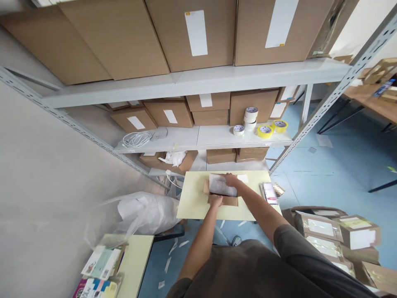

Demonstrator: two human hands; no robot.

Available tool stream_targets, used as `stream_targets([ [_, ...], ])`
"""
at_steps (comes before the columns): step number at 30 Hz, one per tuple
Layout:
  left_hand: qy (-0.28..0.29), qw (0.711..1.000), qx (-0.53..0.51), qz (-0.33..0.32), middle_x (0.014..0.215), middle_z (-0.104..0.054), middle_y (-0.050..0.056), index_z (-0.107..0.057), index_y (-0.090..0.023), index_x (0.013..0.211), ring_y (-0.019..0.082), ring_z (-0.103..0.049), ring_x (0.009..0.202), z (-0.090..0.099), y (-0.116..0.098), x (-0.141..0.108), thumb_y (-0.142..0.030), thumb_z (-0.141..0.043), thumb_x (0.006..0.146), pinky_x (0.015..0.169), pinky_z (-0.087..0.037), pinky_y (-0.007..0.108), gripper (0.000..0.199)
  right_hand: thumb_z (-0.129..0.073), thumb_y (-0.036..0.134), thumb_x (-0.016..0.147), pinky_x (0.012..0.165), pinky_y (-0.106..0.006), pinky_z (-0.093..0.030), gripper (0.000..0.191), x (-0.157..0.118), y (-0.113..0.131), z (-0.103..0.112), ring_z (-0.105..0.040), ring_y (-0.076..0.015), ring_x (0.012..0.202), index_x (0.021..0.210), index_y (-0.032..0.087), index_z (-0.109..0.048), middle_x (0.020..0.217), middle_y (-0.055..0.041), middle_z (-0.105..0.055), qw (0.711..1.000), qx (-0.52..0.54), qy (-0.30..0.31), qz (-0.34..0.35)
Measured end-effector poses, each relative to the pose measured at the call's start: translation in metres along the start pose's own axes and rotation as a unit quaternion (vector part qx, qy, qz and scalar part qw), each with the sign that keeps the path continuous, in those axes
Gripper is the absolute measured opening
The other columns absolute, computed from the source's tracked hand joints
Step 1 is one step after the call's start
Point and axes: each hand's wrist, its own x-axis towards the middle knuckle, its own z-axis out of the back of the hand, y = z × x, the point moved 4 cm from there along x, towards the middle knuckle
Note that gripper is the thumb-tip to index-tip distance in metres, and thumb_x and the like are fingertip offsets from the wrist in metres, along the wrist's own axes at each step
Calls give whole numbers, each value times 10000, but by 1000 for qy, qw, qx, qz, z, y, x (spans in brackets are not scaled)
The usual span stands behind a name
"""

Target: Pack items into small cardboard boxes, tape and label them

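A small open cardboard box (230, 201) lies on the pale yellow table (192, 207), its flaps spread. Over its opening is a whitish, see-through wrapped item (218, 185). My right hand (231, 179) has its fingers closed on the upper right part of this item. At the box's near edge, my left hand (216, 200) grips the cardboard, with its fingertips partly hidden. A white slip (242, 178) lies on the table just right of my right hand.
Shelving (204, 85) with cartons stands ahead, holding tape rolls (264, 131) and a coiled white cable (136, 140). Stacked boxes (322, 227) are at the right, a plastic bag (145, 213) at the left. A small stack of items (269, 193) sits at the table's right edge.
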Motion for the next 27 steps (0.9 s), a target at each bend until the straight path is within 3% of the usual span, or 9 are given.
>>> stream_targets([
  [2,-17,999,26,-10,709,-753,94,-729,-163,771,244,-759,738,21,6,-6,-317,-704,846,727,-594,329,173,-637,106,842,1070,-460,-475,760,-5,-2,-3,-563,-348,1368,1577,228,-486,1500,-179,-602,1000,-1,-24,4],
  [5,-58,993,71,-71,889,-803,53,-777,-212,901,209,-764,882,51,7,-12,-280,-628,881,846,-573,299,165,-604,165,914,1124,-454,-445,695,-11,-6,-2,-537,-326,1412,1593,218,-467,1541,-170,-574,998,16,-68,10],
  [9,-200,942,186,-197,1221,-764,110,-746,-210,1226,241,-716,1140,81,-14,-9,-189,-582,886,1012,-530,334,378,-609,212,934,1188,-446,-413,645,-26,-15,0,-469,-308,1483,1572,208,-508,1595,-148,-531,992,53,-115,20],
  [12,-248,916,243,-203,1423,-664,162,-627,-169,1423,292,-608,1341,92,-34,9,-215,-602,895,1083,-489,357,531,-591,233,942,1217,-462,-404,639,-46,-28,-4,-427,-297,1518,1576,209,-509,1614,-136,-510,982,89,-163,22],
  [14,-212,924,272,-168,1395,-683,166,-611,-161,1433,307,-610,1337,93,-43,25,-260,-606,912,1039,-502,355,530,-587,231,938,1235,-476,-393,643,-61,-39,-13,-420,-293,1526,1576,218,-511,1618,-128,-507,976,114,-183,12],
  [16,-159,933,293,-137,1229,-758,147,-677,-172,1330,303,-687,1202,92,-48,38,-278,-580,931,942,-526,343,424,-587,219,929,1253,-496,-377,643,-76,-49,-25,-403,-302,1541,1569,213,-523,1628,-129,-497,973,136,-186,-1],
  [19,-121,933,308,-141,1069,-792,108,-754,-205,1150,274,-734,1046,88,-51,43,-264,-501,967,879,-524,326,318,-571,220,942,1254,-512,-380,622,-93,-60,-40,-374,-311,1564,1563,208,-530,1643,-133,-479,968,170,-185,-7],
  [23,-75,908,347,-223,1396,-702,112,-709,-216,1321,247,-653,1278,71,-46,34,-314,-466,1005,1031,-488,314,410,-573,254,954,1235,-477,-414,610,-105,-69,-45,-410,-292,1549,1561,227,-525,1653,-120,-467,959,209,-192,-19],
  [27,31,852,459,-250,1701,-398,139,-570,-176,1520,310,-347,1576,49,-32,22,-505,-540,978,1219,-358,391,635,-568,301,966,1247,-460,-392,638,-114,-83,-44,-415,-282,1546,1592,220,-475,1664,-116,-454,943,223,-231,-85],
])
